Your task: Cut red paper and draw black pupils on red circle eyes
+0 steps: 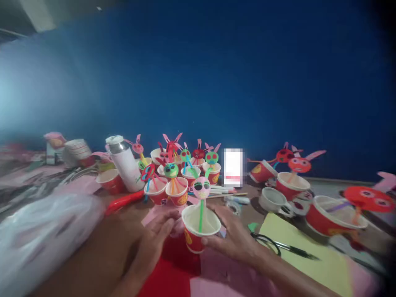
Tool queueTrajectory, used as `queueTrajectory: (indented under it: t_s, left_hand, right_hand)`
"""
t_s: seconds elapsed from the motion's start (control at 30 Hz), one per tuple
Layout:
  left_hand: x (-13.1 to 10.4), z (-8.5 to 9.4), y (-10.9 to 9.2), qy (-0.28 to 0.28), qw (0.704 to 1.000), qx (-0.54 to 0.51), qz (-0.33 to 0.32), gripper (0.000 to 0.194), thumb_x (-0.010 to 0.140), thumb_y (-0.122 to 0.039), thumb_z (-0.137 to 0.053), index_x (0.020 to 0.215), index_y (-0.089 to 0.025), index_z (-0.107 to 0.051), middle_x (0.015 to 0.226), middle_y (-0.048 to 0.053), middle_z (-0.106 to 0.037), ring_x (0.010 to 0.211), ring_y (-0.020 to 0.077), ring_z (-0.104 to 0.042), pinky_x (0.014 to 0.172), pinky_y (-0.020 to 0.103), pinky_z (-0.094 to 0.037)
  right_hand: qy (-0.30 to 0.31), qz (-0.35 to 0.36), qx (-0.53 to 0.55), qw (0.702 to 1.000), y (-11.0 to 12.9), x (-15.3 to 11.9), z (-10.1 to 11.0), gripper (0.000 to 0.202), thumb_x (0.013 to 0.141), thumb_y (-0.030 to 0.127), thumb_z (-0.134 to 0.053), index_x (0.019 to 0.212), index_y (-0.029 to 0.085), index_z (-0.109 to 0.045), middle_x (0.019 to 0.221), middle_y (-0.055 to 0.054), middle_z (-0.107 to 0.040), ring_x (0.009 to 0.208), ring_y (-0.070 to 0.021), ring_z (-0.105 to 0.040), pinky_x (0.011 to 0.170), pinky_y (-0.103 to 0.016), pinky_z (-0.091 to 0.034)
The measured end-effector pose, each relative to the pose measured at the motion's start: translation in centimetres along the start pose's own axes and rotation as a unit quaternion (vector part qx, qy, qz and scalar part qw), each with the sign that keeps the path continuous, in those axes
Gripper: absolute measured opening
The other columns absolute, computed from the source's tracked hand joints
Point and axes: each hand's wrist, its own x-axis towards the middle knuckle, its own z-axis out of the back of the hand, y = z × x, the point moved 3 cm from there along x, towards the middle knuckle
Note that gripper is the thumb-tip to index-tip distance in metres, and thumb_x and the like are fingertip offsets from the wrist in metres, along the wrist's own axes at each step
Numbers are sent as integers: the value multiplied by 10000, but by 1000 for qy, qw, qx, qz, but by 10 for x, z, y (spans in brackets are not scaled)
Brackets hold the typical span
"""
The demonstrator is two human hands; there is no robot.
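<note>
A red and white paper cup [194,240] stands at the lower middle, over red and pink paper. Out of it rises a green straw [201,216] topped by a pink paper rabbit head [201,188] with green ears and dark eyes. My right hand [230,235] grips the cup's right side, thumb on the front and fingers behind. Left of the cup is my left hand [159,231], its thumb and fingers slightly curved and apart, with nothing visible held. Whether its fingertips touch the cup cannot be made out.
Several cups with rabbit heads stand behind. A white bottle [125,167], red scissors handle [123,202] and plastic bag [52,231] lie left. Right are a white mug [272,201], yellow paper [309,264], black pen [295,249] and orange rabbit head [368,199]. A blue partition [198,74] stands behind.
</note>
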Motion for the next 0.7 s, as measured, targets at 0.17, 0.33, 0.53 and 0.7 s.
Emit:
queueTrajectory:
  t_s: [0.17,0.33,0.53,0.7]
  left_hand:
    - [1,-1,13,30,997,-55,40,216,836,-319,-576,994,-184,-633,888,28,-669,785,132,-576,749,237,-451]
    - [3,-3,12,-13,990,-111,86,205,805,-320,-608,957,-187,-641,865,25,-685,795,143,-604,767,252,-471]
    - [5,5,7,-111,992,-21,51,277,733,-401,-648,857,-154,-640,766,28,-660,684,140,-580,583,216,-456]
    - [0,7,-12,-122,983,132,-28,271,778,-409,-563,657,-168,-594,631,-7,-592,628,130,-536,602,215,-422]
  right_hand:
    - [4,5,-17,1000,-4,0,-3,747,669,538,-676,1258,117,-490,1206,-167,-577,1060,-332,-526,892,-454,-412]
    - [-5,-7,-34,999,-11,2,-3,736,663,542,-687,1265,171,-480,1222,-147,-569,1087,-333,-517,905,-460,-408]
    - [-36,-18,-26,999,-14,11,9,591,728,458,-660,1234,206,-488,1178,-111,-600,1041,-299,-562,853,-414,-451]
    - [-111,-28,-41,993,-16,22,56,579,742,435,-645,1241,194,-475,1103,-94,-637,956,-270,-610,791,-370,-486]
